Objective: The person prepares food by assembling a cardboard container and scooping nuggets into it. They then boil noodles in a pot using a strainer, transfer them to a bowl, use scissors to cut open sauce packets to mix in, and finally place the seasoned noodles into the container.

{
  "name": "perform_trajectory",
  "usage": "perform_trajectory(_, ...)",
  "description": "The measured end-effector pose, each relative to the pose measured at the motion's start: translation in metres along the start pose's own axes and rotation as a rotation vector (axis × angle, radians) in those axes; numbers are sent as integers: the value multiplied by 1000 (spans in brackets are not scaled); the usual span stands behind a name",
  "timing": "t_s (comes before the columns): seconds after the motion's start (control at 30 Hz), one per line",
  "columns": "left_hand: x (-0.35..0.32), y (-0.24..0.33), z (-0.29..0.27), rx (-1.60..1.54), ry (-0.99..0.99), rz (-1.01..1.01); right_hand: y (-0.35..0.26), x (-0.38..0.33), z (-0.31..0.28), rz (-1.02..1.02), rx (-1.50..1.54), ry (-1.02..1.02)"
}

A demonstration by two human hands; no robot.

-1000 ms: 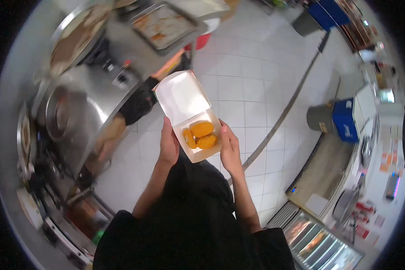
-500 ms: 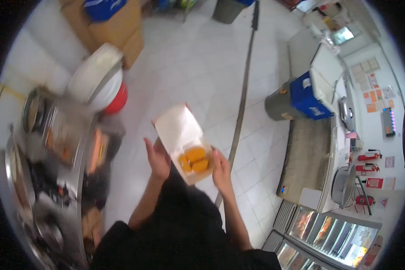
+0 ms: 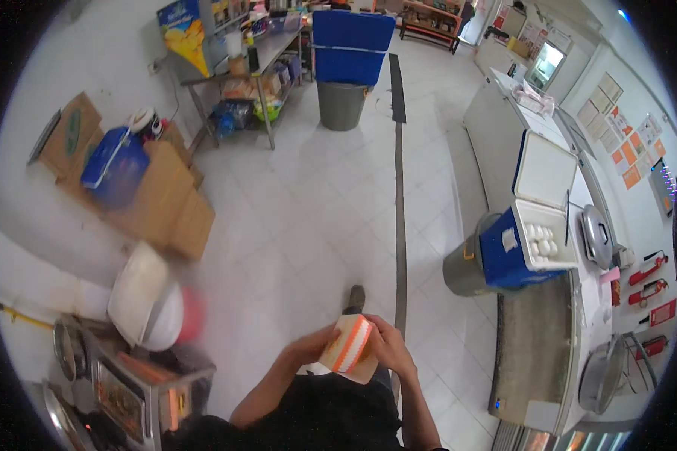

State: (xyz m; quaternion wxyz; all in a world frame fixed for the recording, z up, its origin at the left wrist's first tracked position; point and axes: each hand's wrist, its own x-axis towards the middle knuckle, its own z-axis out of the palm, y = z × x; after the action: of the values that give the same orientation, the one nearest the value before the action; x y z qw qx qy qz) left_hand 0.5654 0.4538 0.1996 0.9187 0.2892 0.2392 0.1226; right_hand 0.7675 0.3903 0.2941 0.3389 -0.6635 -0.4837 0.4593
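Observation:
A small cardboard food box with an orange and white striped lid is held low in front of my body. Its lid is folded over, so its contents are mostly hidden. My left hand grips the left side of the box, its fingers partly behind it. On the other side, my right hand is closed around the right edge and upper corner. My dark shoe shows on the floor just beyond the box.
Along the right stand a blue cooler with its lid up, holding white rounded items, a grey bin and a counter. At left are cardboard boxes, a white tub and metal cooking equipment. A blue-topped bin stands ahead.
The box lid, open before over orange-yellow food pieces, is now folded over. My left hand has gone from spread beside the box to gripping it. The view has tilted up.

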Motion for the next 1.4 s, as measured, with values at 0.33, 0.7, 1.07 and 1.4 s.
perform_trajectory(0.33, 244, 235, -12, -192, 146, 460, -19, 329, -177, 78, 238, -207)
perform_trajectory(0.7, 611, 500, -114, -600, 4, 558, 16, 736, -329, -23, 473, -49)
perform_trajectory(1.07, 1026, 796, -171, 403, 323, 139, 22, 1033, -585, 177, 669, 710)
perform_trajectory(1.4, 1200, 895, -450, 1253, 1157, -8, 11, 1475, -807, 141, 676, 522)
